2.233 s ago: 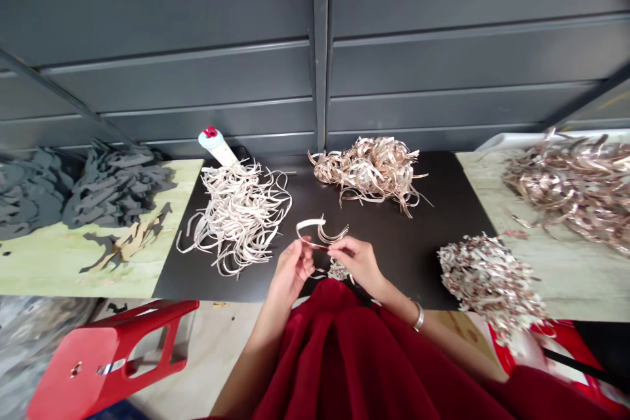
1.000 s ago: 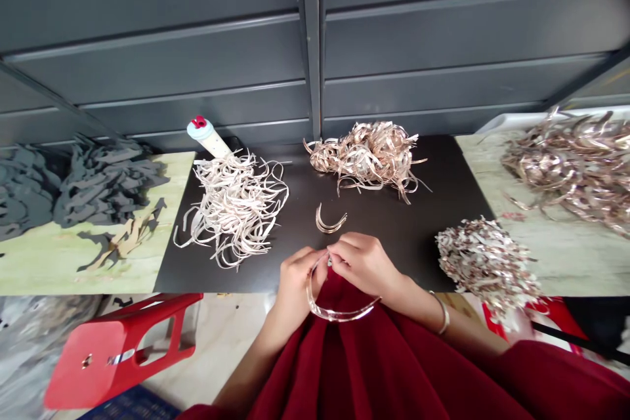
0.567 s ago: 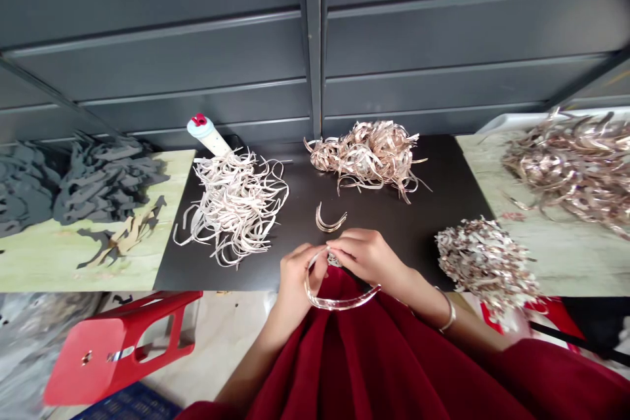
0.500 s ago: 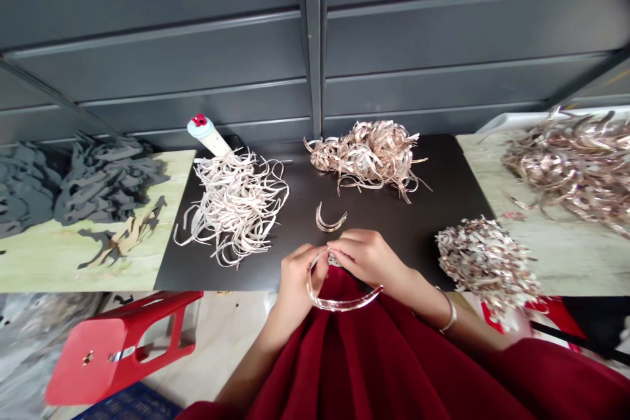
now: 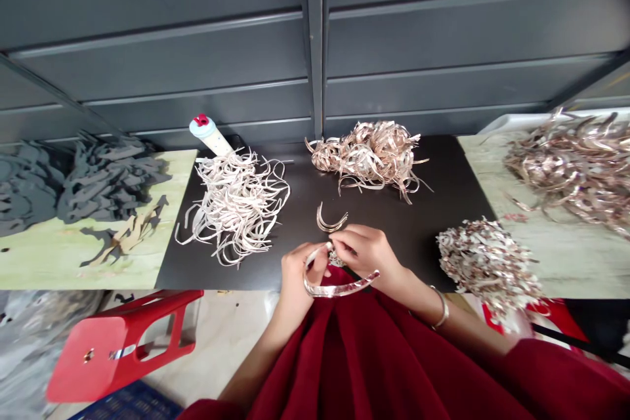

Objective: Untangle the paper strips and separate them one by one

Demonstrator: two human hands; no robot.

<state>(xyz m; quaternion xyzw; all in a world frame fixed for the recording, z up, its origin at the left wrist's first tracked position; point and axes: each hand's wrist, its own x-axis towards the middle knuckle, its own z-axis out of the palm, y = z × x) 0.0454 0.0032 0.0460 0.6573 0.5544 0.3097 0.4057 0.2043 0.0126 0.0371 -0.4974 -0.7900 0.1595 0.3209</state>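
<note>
Dark grey cut pieces lie heaped on the pale left part of the surface, with a tan piece just in front of them and a red stool below the edge. A tilted bottle with a red-topped lid stands behind a loose pile of whitish strips on the dark middle part. The left hand pinches a curved shiny strip between thumb and fingers; the strip loops out in front of the red garment, its free end just beside the right hand. A few nested curved strips lie just beyond the hands. The right hand's fingers are curled near the strip's pinched end; whether they grip it, I cannot tell. Behind sits a rose-gold pile; farther right come a clump of short bits and a larger shiny heap.
</note>
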